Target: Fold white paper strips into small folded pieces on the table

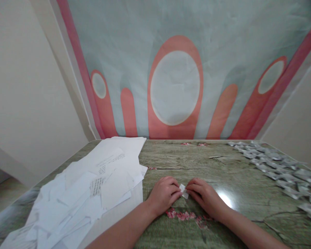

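Note:
Between my two hands, just above or on the table, is a small folded piece of white paper (184, 191). My left hand (164, 193) pinches its left side with thumb and fingers. From the other side, the fingertips of my right hand (204, 195) close on its right edge. The paper's edges are partly hidden under my fingers. To the left of my left hand lies a spread pile of white paper sheets (116, 197), some with printed text.
Rows of small folded paper pieces (277, 166) stand along the right side of the wood-patterned table (176, 155). A backdrop with red arches (175, 131) rises behind the table's far edge. A pale wall (28, 86) is at the left.

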### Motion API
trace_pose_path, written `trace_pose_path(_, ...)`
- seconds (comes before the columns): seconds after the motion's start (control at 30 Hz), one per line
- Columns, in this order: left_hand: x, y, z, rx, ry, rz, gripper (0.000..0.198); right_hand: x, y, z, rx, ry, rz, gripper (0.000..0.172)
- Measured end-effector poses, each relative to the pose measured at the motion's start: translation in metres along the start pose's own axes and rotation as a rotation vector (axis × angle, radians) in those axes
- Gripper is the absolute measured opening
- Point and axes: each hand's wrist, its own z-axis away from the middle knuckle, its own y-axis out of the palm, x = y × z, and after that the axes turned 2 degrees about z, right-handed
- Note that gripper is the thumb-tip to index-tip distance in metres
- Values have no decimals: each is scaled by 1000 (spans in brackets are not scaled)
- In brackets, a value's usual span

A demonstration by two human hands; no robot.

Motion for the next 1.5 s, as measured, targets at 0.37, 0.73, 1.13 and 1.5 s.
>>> trace_pose_path(0.37, 1, 3, -4, -54, -226, 153, 5, -9, 7, -3, -22, 130, -107, 17)
trace_pose_path(0.73, 6, 4, -5, -76, -270, 207, 6, -7, -2, -5, 40, 120, -225, 13)
trace_pose_path(1.13, 6, 3, -4, -83, -278, 204, 6, -9, -2, -7, 38, 174, -261, 17)
trace_pose_path(1.5, 0, 6, -3, -94, -307, 131, 9, -6, -3, -11, 68, 208, -272, 18)
